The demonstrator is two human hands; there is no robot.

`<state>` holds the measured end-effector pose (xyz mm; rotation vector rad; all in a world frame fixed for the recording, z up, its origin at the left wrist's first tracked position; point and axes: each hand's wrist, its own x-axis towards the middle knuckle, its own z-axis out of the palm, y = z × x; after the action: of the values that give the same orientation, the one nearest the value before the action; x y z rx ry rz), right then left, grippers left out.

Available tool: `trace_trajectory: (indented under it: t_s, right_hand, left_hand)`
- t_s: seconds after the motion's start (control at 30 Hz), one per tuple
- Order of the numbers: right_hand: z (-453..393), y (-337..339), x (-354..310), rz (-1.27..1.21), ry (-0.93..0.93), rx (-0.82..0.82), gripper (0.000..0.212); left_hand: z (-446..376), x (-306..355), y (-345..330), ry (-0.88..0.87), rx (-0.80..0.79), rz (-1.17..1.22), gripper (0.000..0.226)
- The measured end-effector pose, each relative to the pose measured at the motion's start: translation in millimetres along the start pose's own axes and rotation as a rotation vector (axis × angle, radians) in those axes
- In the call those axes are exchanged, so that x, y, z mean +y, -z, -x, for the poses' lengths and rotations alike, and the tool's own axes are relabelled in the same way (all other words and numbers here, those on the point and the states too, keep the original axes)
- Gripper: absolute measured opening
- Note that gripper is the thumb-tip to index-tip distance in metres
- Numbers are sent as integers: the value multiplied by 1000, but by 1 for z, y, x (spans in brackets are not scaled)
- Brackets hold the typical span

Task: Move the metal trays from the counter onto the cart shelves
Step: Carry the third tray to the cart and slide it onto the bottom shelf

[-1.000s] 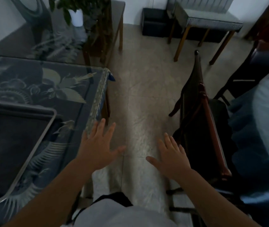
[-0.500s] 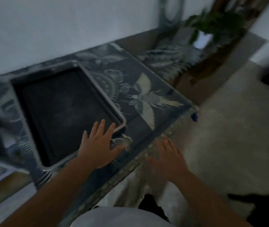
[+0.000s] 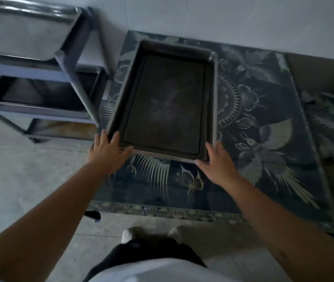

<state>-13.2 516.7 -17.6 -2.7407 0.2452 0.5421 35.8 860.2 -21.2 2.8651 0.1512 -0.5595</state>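
Both grips, left hand (image 3: pixel 107 152) and right hand (image 3: pixel 219 162), lie open-fingered at the near corners of one metal tray (image 3: pixel 166 98) near the tabletop's (image 3: pixel 263 180) left edge; two more trays sit on the cart (image 3: pixel 76 74).

The metal tray (image 3: pixel 168 102) is looking dark grey with a paler silvery rim. The counter (image 3: pixel 263 139) under it is wearing a deep blue cover with cream birds, a butterfly and feathery swirls. The cart (image 3: pixel 76 64) is showing plain steel grey, the floor (image 3: pixel 19 180) pale grey.

I count three rectangular metal trays: one dark tray (image 3: pixel 166 102) on the patterned tabletop (image 3: pixel 263 180), two on the grey metal cart (image 3: pixel 76 78).
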Motion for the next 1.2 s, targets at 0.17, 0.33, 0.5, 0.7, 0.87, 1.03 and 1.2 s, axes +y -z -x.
trace_trajectory:
  t_s: [0.17,0.33,0.5,0.7,0.87,1.03,1.2]
  right_hand:
    - [-35,-10,7,-519,-361,176,67]
    - [-48,-18,17,-352,-337,160,26]
    - [-20,-27,41,-374,-325,81,12]
    - [41,-50,70,-338,-312,74,16]
    - [88,-65,83,-291,-316,26,30]
    - [51,-43,65,-296,-307,42,45]
    - [-9,-31,47,-445,-437,190,47]
  left_hand:
    - [-33,-4,-9,117,92,445,54]
    - [-37,-14,-4,230,161,697,42]
    - [-9,-28,-20,203,66,646,32]
    - [51,-58,-51,173,-88,589,24]
    - [84,-80,-71,277,-292,762,9]
    - [55,-61,-57,324,-227,1050,27]
    - [5,-29,-34,269,-62,903,45]
